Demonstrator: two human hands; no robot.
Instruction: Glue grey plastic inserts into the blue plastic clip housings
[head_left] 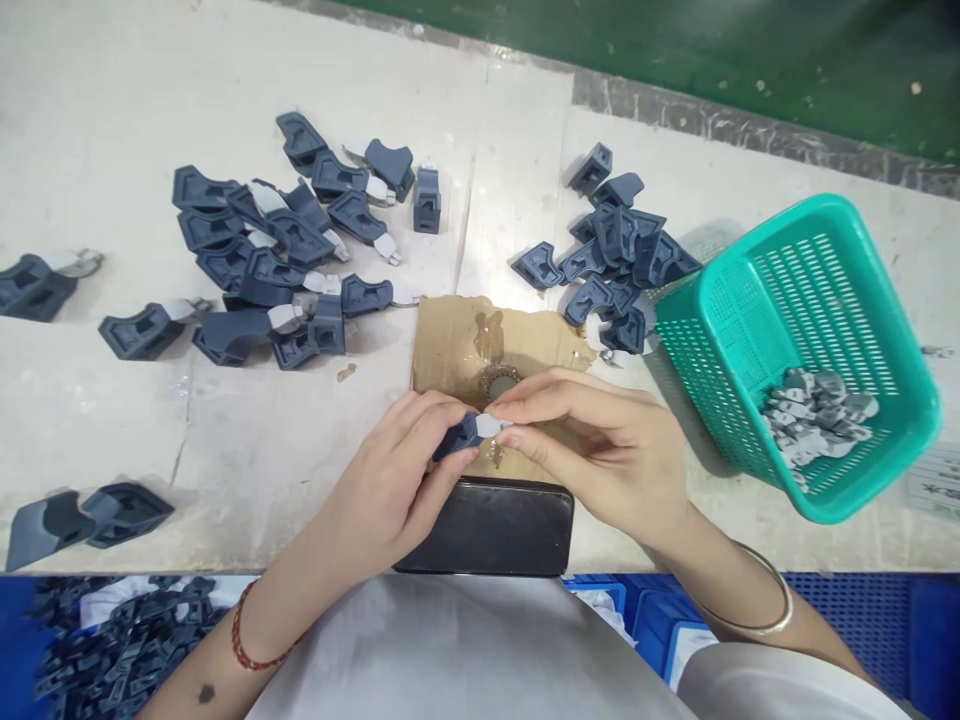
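Near the front middle of the table, my left hand [401, 475] is closed on a dark blue-grey plastic part [460, 436]. A small light grey piece [489, 426] sits at the right end of that part, pinched between the thumb and fingertips of my right hand [604, 445]. The two pieces touch; how far one sits inside the other is hidden. Beneath my hands lies a brown cardboard piece [450, 350] with wet-looking stains and a round dark spot. A black phone [495, 530] lies just in front of it, at the table's edge.
Dark parts with grey pieces attached [259, 275] are spread at the left. More dark parts [619, 240] are heaped right of centre. A green basket [739, 310] at the right holds small grey pieces [817, 415]. Below the table, blue bins [660, 625] and many dark parts [127, 650] show.
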